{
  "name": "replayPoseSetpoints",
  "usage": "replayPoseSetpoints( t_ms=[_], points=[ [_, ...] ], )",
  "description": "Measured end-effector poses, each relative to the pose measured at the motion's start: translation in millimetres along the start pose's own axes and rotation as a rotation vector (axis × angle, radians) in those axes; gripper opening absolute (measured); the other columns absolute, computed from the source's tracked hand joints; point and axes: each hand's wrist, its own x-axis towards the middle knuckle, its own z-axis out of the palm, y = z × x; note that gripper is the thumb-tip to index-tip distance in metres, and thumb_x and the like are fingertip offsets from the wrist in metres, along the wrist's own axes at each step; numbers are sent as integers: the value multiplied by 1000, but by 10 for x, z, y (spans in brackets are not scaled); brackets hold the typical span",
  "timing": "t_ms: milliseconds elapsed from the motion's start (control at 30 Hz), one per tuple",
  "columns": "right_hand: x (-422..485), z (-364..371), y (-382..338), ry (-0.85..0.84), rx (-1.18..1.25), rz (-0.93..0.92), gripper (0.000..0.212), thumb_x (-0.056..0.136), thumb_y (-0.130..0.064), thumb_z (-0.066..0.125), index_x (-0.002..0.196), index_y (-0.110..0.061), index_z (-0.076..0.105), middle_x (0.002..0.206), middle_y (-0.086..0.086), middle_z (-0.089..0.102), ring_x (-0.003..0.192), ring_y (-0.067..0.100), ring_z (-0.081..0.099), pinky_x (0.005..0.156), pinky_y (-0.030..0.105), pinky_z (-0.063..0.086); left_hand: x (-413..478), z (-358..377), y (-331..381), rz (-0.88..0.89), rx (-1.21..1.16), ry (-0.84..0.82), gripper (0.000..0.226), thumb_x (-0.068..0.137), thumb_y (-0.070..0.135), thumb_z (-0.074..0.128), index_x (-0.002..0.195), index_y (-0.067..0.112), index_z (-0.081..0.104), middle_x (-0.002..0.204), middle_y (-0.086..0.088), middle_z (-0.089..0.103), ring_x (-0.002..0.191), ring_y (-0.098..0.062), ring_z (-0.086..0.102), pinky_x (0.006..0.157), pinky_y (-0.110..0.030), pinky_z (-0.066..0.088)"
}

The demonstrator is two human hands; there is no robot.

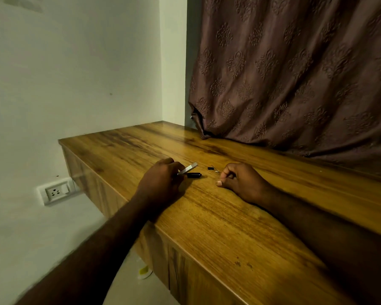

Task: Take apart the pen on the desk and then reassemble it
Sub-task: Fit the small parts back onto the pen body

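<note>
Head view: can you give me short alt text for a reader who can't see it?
A person's left hand holds a silver pen piece over a wooden desk, above a black pen piece. The right hand rests curled beside a small black part; a brown patterned curtain hangs behind.

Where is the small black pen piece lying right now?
In the head view, the small black piece lies on the wooden desk between the hands, nearer the right hand, just beyond the black cap by the left hand.

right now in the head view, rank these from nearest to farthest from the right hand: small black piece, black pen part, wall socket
1. small black piece, on the desk just left of the right hand
2. black pen part, further left, beside the left hand
3. wall socket, far left on the wall, below desk level
</note>
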Motion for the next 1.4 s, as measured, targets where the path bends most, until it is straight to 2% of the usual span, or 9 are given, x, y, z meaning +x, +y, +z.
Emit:
replayPoseSetpoints(
  t_ms=[167, 333, 400, 500, 800, 1000, 1167, 1300, 1400],
  points=[
    [14, 140, -222, 99, 564, 122, 10, 89, -8, 66, 95, -2, 61, 66, 6, 62, 45, 8, 50, 42, 22, 39, -3, -8, 19, 38, 7, -25, 33, 77, 49, 53, 92, 24, 69, 78, 5, 56, 62, -11, 53, 54, -29, 45],
    [-15, 260, -302, 59, 734, 126, 8, 92, -1, 59, 99, -4, 62, 77, 11, 68, 60, 17, 63, 55, 28, 52, -2, -16, 35, 70, 43, -75, 46, 78, 55, 41, 95, 25, 71, 79, 1, 59, 64, -16, 57, 58, -37, 50],
    [-21, 261, -292, 46, 778, 133, 9, 91, -1, 60, 101, -2, 62, 78, 11, 69, 63, 17, 65, 58, 28, 54, 0, -15, 28, 78, 57, -92, 41, 79, 50, 43, 98, 26, 71, 81, 1, 60, 66, -17, 59, 59, -38, 50],
    [-27, 275, -284, 25, 780, 127, 10, 90, -1, 62, 100, 0, 62, 78, 12, 70, 64, 18, 66, 59, 27, 56, -10, -19, 28, 84, 56, -95, 35, 79, 47, 50, 99, 28, 71, 81, 2, 60, 65, -15, 58, 58, -37, 50],
    [-39, 289, -277, 43, 777, 135, 11, 89, 0, 63, 99, 2, 63, 79, 15, 70, 63, 18, 67, 57, 26, 56, -28, -41, 53, 111, 15, -86, 46, 79, 56, 43, 101, 28, 72, 82, 1, 61, 66, -12, 58, 60, -34, 50],
    [-42, 280, -272, -6, 762, 144, 6, 86, 3, 65, 90, -2, 65, 77, 16, 71, 57, 15, 66, 54, 22, 56, -13, -18, -3, 100, 2, -72, 26, 80, 34, 61, 103, 28, 72, 85, 3, 60, 69, -11, 58, 62, -34, 51],
    [-46, 279, -277, -12, 768, 156, 8, 84, 4, 67, 89, -3, 67, 78, 17, 71, 56, 14, 66, 53, 22, 56, -19, -35, 17, 87, -33, -65, 43, 77, 52, 45, 102, 29, 72, 84, 2, 59, 69, -11, 57, 62, -31, 49],
    [-32, 294, -260, -3, 714, 136, 14, 89, 3, 61, 95, -6, 70, 81, 15, 72, 62, 14, 68, 59, 23, 58, -15, -32, 8, 79, -4, -55, 35, 79, 46, 52, 101, 30, 72, 85, 2, 59, 71, -12, 56, 64, -32, 49],
    [-32, 312, -271, 31, 655, 106, 18, 92, 4, 56, 106, 1, 67, 83, 15, 70, 63, 14, 67, 58, 23, 57, -18, -37, 15, 89, -7, -46, 44, 78, 53, 44, 102, 29, 72, 84, 2, 59, 68, -11, 56, 62, -28, 47]
  ],
)
